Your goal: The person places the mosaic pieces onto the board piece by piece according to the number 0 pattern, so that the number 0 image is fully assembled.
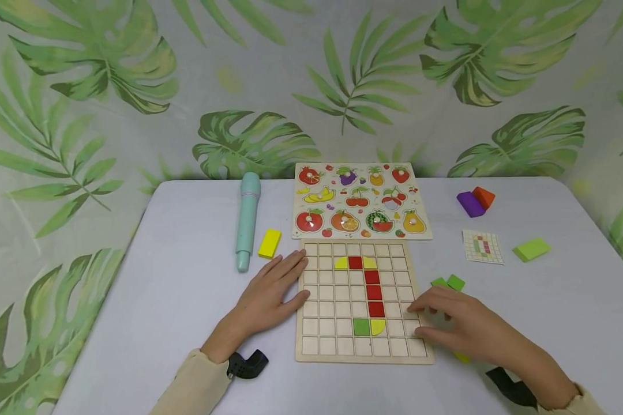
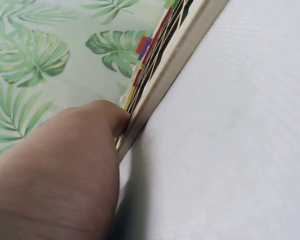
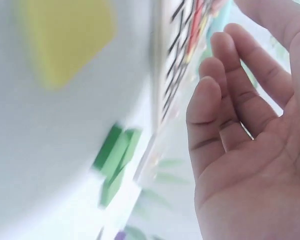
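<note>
At grid board (image 1: 364, 351) edges, both hands

The wooden grid board (image 1: 363, 302) lies flat on the table, just in front of the fruit puzzle, its squares outlined in dark lines. Seated in it are coloured tiles forming a hook: a yellow quarter-round (image 1: 341, 263), a red square and another yellow piece along the top, three more red squares (image 1: 375, 293) running down from there, and a green square (image 1: 361, 327) beside a yellow quarter-round at the bottom. Two loose green tiles (image 1: 448, 282) lie just off the board's right edge.
</note>
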`<state>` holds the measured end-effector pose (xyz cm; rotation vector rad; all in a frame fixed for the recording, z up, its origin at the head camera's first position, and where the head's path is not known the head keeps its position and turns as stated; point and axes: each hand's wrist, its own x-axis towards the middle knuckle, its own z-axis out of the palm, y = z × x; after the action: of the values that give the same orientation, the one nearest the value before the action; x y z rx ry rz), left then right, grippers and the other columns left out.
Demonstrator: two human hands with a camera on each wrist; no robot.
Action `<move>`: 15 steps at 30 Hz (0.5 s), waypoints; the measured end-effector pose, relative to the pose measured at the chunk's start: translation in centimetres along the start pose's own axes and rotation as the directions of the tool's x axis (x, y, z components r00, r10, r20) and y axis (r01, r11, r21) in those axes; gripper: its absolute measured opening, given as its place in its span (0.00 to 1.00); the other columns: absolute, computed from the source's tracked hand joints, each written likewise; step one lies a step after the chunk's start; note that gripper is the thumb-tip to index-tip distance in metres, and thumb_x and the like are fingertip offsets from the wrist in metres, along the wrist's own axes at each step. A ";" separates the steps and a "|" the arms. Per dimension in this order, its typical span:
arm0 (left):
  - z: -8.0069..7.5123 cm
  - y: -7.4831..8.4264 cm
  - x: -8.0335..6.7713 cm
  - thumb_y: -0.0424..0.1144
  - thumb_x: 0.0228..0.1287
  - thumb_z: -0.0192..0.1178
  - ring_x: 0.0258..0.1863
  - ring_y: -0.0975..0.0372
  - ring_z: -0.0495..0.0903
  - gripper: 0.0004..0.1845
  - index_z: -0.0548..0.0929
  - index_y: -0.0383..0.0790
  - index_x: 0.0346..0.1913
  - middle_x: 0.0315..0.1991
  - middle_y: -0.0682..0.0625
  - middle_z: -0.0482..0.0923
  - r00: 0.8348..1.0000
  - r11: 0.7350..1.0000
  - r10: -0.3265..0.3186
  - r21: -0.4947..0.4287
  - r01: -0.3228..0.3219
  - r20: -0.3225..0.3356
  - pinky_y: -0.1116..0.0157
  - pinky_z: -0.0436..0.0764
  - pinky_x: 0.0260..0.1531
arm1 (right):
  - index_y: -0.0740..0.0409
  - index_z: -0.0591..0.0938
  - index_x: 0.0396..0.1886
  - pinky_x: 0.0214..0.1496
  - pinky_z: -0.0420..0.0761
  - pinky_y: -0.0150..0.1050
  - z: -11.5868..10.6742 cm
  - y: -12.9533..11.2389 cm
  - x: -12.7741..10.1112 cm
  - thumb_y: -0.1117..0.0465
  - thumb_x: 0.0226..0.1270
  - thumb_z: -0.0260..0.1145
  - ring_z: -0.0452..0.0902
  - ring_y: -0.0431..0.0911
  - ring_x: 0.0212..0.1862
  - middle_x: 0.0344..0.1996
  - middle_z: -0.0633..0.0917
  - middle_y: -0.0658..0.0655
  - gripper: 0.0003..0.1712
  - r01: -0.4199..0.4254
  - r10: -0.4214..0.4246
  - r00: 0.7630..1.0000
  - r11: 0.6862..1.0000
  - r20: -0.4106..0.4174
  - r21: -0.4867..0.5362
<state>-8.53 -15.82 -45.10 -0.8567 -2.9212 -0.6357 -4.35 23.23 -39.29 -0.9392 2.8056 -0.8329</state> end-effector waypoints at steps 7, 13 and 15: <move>0.1 0.1 0.0 0.55 0.75 0.57 0.82 0.61 0.55 0.37 0.64 0.41 0.79 0.82 0.52 0.57 1.000 1.000 0.007 -0.008 -0.007 -0.003 0.56 0.53 0.82 | 0.34 0.85 0.49 0.44 0.76 0.23 -0.2 2.0 -2.8 0.53 0.53 0.83 0.74 0.31 0.43 0.45 0.83 0.33 0.24 0.002 -0.002 1.000 1.000 -0.029 -0.015; 0.0 0.0 0.1 0.54 0.75 0.57 0.82 0.61 0.55 0.38 0.63 0.40 0.79 0.82 0.50 0.57 1.000 1.000 0.009 -0.024 -0.009 0.000 0.56 0.52 0.82 | 0.33 0.85 0.49 0.50 0.70 0.14 -0.2 3.3 -5.0 0.50 0.49 0.85 0.75 0.29 0.45 0.45 0.82 0.32 0.26 -0.013 0.010 0.999 0.997 -0.043 -0.076; 0.0 0.0 0.1 0.54 0.75 0.57 0.82 0.61 0.55 0.37 0.63 0.40 0.80 0.82 0.51 0.57 1.000 1.000 0.008 -0.023 -0.008 0.004 0.56 0.52 0.82 | 0.33 0.85 0.49 0.53 0.67 0.11 -0.3 3.6 -5.6 0.49 0.50 0.84 0.75 0.29 0.48 0.46 0.82 0.31 0.25 -0.029 0.025 0.999 0.996 -0.038 -0.087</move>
<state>-8.64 -15.78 -45.12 -0.8722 -2.9178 -0.6691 -1.85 29.00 -41.52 -0.9043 2.9006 -0.7371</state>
